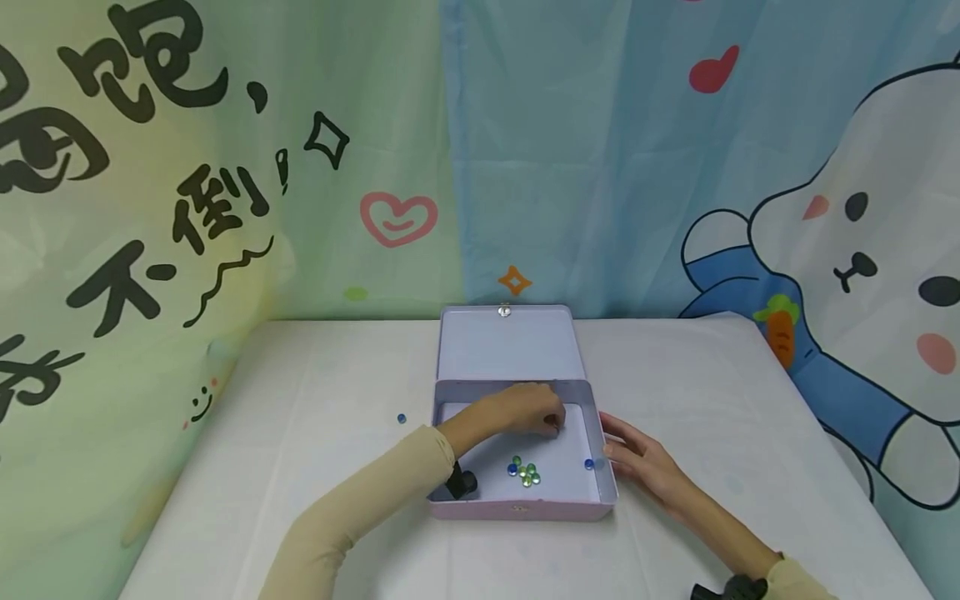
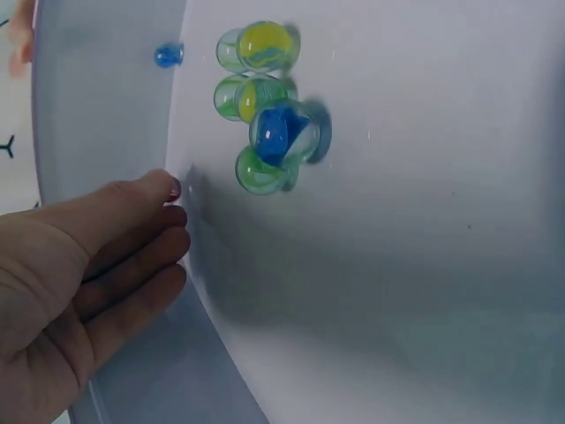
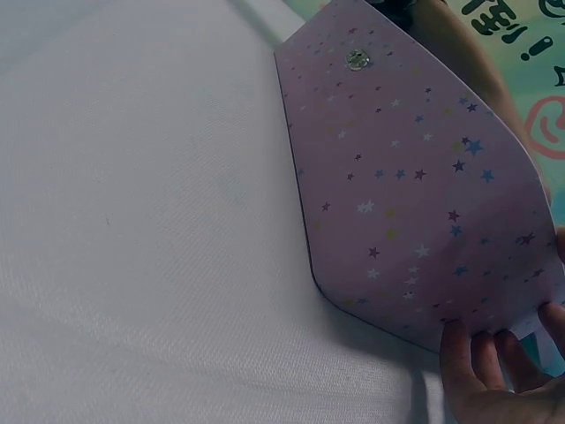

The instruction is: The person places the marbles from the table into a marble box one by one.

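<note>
A lidded box [image 1: 521, 510] stands open on the table; its pink outside with printed stars fills much of the right wrist view. My left hand [image 1: 528, 408] reaches inside, over the box floor. In the left wrist view, its thumb and fingertips pinch a small dark red thing [image 2: 173, 190], mostly hidden. Green, yellow and blue glass marbles [image 1: 528, 473] lie clustered on the box floor, near this hand. Another blue marble [image 1: 588, 464] sits beside the right wall. My right hand [image 1: 637, 454] rests its extended fingers against the box's outer right side.
One blue marble [image 1: 401, 418] lies on the white tablecloth [image 1: 337, 392], left of the box. The raised lid [image 1: 510, 343] leans back toward a printed curtain [image 1: 540, 167] behind the table. Dark wrist cameras [image 1: 461, 482] are strapped at the sleeves.
</note>
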`<action>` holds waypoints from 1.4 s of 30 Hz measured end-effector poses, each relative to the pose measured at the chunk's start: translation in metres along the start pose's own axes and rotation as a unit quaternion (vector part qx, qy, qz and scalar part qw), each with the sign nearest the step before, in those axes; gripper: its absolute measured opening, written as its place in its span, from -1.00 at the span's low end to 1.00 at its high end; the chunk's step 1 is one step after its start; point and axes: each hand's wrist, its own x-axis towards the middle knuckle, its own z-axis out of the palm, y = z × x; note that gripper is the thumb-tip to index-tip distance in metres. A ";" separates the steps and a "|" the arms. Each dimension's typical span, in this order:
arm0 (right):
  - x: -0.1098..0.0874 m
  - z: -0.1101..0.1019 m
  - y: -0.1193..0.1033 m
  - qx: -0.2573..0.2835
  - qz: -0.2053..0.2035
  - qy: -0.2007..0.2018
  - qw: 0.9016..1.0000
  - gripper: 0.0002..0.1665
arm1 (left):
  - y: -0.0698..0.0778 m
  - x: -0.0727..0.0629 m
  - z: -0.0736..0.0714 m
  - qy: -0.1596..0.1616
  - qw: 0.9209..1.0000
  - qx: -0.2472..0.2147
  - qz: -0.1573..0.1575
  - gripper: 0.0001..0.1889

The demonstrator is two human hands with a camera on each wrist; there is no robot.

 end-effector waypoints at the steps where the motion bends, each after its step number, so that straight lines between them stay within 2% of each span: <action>1: 0.000 0.000 0.000 0.001 0.001 0.000 1.000 -0.23 | 0.000 0.000 0.000 -0.001 1.000 0.001 -0.001 -0.84; 8: -0.001 0.000 -0.001 -0.002 -0.003 -0.003 1.000 -0.23 | -0.001 0.001 0.001 -0.016 1.000 0.004 -0.003 -0.85; 19: -0.001 0.000 0.000 -0.017 -0.014 -0.004 1.000 -0.25 | -0.004 0.002 0.003 -0.014 1.000 -0.009 -0.005 -0.84; 35: 0.000 -0.001 0.000 -0.011 -0.015 -0.004 1.000 -0.25 | -0.004 0.002 0.001 -0.012 1.000 -0.014 -0.017 -0.80; 39: -0.001 -0.002 0.001 -0.004 -0.018 -0.007 1.000 -0.24 | -0.004 0.002 -0.004 -0.004 1.000 -0.013 0.001 -0.82; 42: -0.001 -0.001 0.001 0.000 -0.015 -0.008 1.000 -0.24 | -0.005 -0.001 -0.011 0.005 0.999 -0.033 0.023 -0.82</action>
